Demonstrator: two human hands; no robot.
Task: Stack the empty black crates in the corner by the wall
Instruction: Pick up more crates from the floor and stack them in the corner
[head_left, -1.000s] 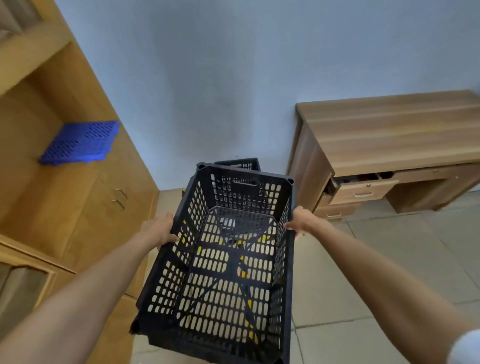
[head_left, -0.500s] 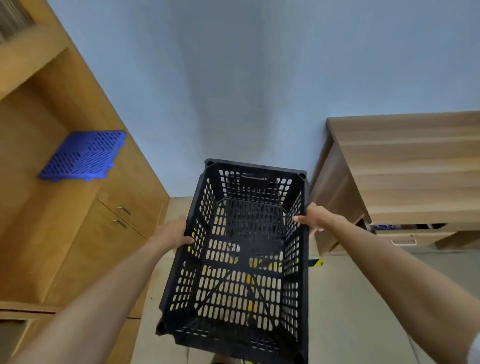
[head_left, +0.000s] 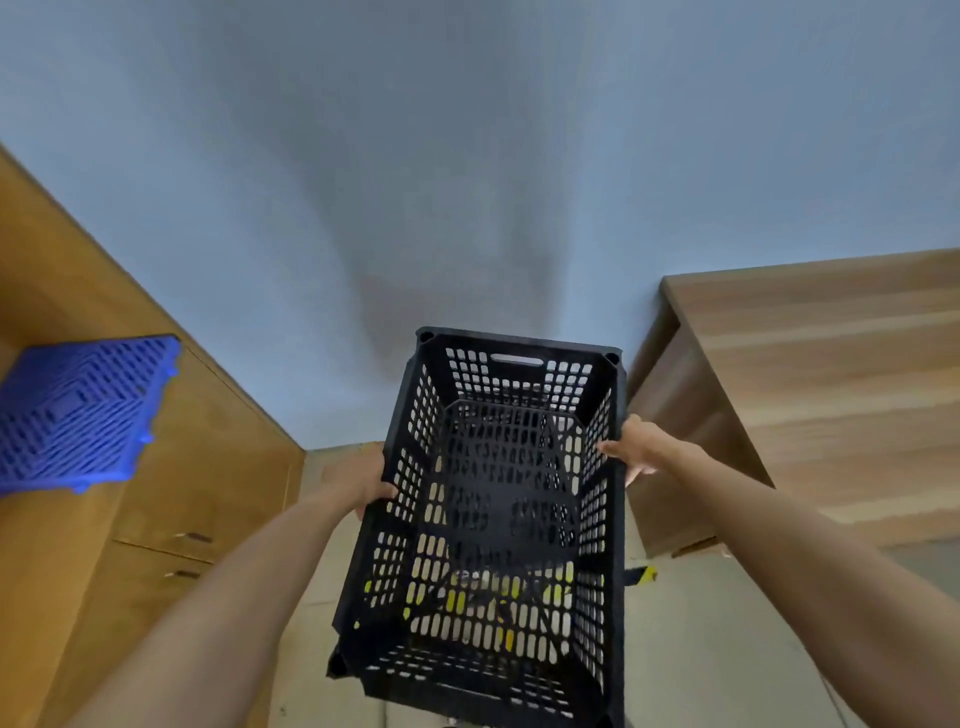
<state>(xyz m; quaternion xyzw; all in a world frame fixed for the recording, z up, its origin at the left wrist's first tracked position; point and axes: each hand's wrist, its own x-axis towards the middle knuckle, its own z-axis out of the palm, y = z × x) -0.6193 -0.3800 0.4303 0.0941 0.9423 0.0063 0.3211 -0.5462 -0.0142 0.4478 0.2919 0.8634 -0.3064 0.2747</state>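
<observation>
Gripping the long side walls of a black perforated plastic crate (head_left: 498, 499), both hands hold it in the lower centre of the frame, above a pale tiled floor (head_left: 691, 639). The left hand (head_left: 363, 480) clasps the outside of the crate's left wall, thumb hooked on the rim and the fingers hidden behind the lattice. The right hand (head_left: 636, 449) holds the right wall near its far end, thumb over the top edge and inside, fingers curled down the outer face. Both bare forearms reach in from the bottom corners of the frame.

The crate's open top faces the camera, with a slotted handle opening in its far end wall. Through the slotted base, dark lattice shows beneath, which may be another crate, though I cannot tell; yellow patches also show through the lower slots. A short strip of yellow-and-black tape (head_left: 641, 574) lies on the floor just right of the crate.

Behind it rises a pale blue wall (head_left: 415, 182). At the left stands a wooden cabinet (head_left: 208, 467) with small metal handles, and a blue perforated plastic panel (head_left: 78, 410) lies on its shelf at the left edge. A wooden desk (head_left: 831, 389) fills the right side of the frame.
</observation>
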